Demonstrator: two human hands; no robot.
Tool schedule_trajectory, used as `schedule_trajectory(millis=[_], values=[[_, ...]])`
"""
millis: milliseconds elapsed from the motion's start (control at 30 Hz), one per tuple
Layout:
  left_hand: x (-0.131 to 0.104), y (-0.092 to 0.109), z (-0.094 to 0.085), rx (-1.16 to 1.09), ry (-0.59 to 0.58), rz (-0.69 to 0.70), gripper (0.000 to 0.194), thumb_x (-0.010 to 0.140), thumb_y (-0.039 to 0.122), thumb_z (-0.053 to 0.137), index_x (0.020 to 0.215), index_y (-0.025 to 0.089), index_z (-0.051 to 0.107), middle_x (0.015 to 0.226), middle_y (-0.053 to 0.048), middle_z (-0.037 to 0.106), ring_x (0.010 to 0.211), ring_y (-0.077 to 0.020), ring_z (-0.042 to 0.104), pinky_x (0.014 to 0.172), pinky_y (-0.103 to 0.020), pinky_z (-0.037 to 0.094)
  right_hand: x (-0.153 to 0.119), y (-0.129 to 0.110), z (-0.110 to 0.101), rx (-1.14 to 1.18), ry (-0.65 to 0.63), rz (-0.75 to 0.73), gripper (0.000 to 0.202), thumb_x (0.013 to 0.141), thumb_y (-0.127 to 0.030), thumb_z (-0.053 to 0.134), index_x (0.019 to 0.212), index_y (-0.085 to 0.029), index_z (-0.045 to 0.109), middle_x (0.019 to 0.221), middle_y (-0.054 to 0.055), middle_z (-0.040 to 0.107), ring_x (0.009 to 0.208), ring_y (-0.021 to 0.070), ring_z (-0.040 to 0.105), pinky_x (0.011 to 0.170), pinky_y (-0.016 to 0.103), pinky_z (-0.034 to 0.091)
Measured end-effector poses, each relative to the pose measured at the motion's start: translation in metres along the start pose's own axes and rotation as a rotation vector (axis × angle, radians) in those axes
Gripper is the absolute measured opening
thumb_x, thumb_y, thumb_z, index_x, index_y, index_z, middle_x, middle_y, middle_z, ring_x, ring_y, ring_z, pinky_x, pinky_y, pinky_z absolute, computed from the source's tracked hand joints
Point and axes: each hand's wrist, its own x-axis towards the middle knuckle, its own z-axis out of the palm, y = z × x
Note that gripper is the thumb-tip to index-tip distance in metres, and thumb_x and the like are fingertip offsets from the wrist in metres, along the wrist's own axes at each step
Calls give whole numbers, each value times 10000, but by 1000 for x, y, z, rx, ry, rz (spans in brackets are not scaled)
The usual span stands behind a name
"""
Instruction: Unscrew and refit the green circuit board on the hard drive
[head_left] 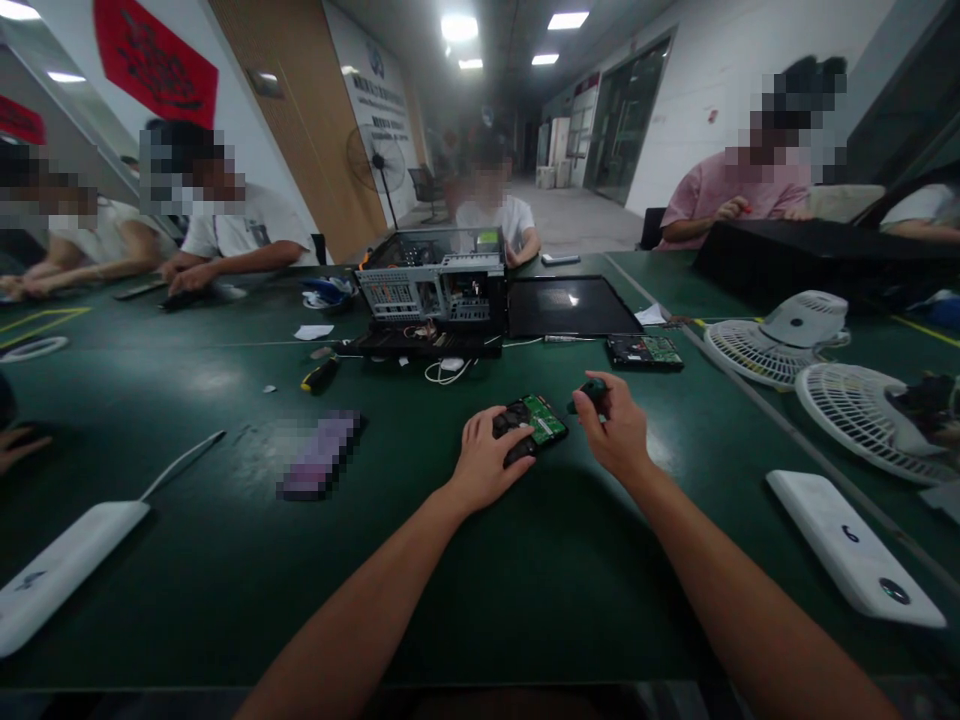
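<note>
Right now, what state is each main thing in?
Hard drive: green board side up.
Left hand: holding that drive.
Right hand: gripping a dark green tool.
Computer case: open, insides showing.
Second drive: lying flat.
Yellow-and-black tool: lying loose.
Phone: lying flat; screen unreadable.
Right-side white device: lying flat.

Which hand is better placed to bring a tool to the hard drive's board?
Probably the right hand: it holds a dark green tool just beside the hard drive. The left hand is on the drive, seemingly steadying it.
</note>
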Motion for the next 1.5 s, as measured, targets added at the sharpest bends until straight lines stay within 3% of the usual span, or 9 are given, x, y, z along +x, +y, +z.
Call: schedule_trajectory(millis=[433,733,1167,1500], values=[[1,0,2,-6,11,-3,503,877,449,765,1361,403,636,1490,-64,377,1365,-361,371,1123,-571,354,-1,-2,2,-48,25,-48,415,978,-454,590,1319,-219,555,942,58,691,688,178,658,675,335,548],[1,1,-1,-8,1,-7,502,882,455,757,1365,400,633,1479,-66,391,1361,-357,374,1121,-570,355,-2,-1,3,-35,-40,-17,432,976,-458,598,1330,-214,552,915,61,720,720,199,686,669,334,548],[1,1,-1,-20,-6,-9,502,886,451,756,1370,408,630,1479,-59,403,1358,-351,376,1133,-570,342,2,-5,-3,-62,32,-35,419,978,-478,577,1307,-219,563,912,48,679,686,182,646,693,346,549],[1,3,-1,-14,9,-25,489,875,443,769,1347,398,648,1550,-47,319,1408,-371,333,1162,-587,316,1,-4,0,-77,-1,-46,428,973,-459,594,1318,-209,564,912,55,703,679,183,647,695,348,546]])
